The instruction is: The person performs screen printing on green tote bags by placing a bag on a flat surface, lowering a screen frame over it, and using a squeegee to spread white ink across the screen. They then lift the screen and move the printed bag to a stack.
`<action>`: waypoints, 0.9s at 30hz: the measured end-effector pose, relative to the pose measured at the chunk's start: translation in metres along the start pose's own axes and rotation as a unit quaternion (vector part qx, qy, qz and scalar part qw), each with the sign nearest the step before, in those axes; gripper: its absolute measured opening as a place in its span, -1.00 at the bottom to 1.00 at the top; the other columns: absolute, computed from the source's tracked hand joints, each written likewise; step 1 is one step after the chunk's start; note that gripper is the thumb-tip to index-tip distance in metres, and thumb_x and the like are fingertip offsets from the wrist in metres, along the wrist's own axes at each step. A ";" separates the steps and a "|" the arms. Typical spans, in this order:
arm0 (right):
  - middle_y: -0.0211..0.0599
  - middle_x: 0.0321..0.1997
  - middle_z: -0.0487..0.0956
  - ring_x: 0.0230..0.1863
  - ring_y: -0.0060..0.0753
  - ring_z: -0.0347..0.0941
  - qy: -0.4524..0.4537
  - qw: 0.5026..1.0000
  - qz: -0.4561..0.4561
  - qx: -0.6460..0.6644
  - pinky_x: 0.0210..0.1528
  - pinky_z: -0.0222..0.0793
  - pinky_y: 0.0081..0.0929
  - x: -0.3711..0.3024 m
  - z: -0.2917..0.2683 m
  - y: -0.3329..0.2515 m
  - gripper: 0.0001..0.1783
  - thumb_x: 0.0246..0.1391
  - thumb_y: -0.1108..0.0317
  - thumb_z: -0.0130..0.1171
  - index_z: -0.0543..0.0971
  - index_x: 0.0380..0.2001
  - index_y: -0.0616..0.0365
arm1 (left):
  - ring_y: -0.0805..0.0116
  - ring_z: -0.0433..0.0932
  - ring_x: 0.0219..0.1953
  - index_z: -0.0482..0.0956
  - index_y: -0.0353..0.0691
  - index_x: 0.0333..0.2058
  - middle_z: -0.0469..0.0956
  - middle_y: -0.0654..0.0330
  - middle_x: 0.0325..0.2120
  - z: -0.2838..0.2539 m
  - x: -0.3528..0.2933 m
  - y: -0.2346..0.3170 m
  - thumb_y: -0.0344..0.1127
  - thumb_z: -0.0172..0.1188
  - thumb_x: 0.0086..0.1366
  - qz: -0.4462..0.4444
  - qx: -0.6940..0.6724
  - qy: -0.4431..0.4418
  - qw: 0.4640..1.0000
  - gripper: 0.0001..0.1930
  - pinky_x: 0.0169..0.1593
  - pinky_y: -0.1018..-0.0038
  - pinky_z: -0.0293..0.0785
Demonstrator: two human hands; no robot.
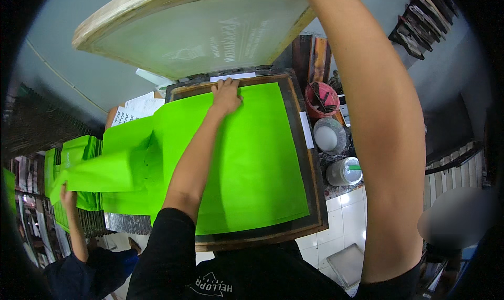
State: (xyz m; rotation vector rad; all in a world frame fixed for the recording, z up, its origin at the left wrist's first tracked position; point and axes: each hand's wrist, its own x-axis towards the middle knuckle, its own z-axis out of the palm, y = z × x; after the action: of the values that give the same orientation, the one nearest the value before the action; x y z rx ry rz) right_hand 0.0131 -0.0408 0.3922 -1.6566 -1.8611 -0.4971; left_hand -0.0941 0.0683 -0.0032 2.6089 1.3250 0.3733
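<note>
A bright green sheet, apparently a flat fabric bag, [257, 158] lies on a dark board with a wooden border [319, 195] in front of me. My left hand [227, 96] rests on the sheet's far edge, fingers spread, beside a white strip [232, 77] on the board. Above the far side, a wood-framed printing screen [205, 35] with pale mesh and faint lettering stands tilted up. My right arm [378, 100] reaches up to the screen's right end; its hand is beyond the picture's top edge, so its grip is hidden.
At left, a co-worker's hand [67, 195] holds a green piece [105, 174] beside stacked green pieces [79, 150]. Right of the board stand a pink bucket [321, 99], a bowl with white contents [326, 137] and a white tub [344, 172]. Printed papers [137, 108] lie far left.
</note>
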 end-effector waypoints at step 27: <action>0.03 0.05 0.66 0.14 0.06 0.58 0.040 0.998 -0.026 -0.039 0.16 0.48 -0.14 0.010 0.010 0.012 -0.63 0.15 0.21 0.15 0.74 -0.10 0.16 | -0.21 -0.63 0.53 -0.22 -0.12 0.53 -0.52 -0.20 0.51 0.041 0.013 0.121 0.65 0.29 -0.19 -0.061 -0.028 -0.194 0.979 0.49 0.37 -0.44 -0.59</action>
State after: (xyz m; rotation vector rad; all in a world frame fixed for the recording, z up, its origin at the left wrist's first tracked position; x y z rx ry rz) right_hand 0.0225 -0.0256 0.3899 -1.6158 -1.8512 -0.6560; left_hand 0.0183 0.0062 -0.0060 2.3763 1.3020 -0.1129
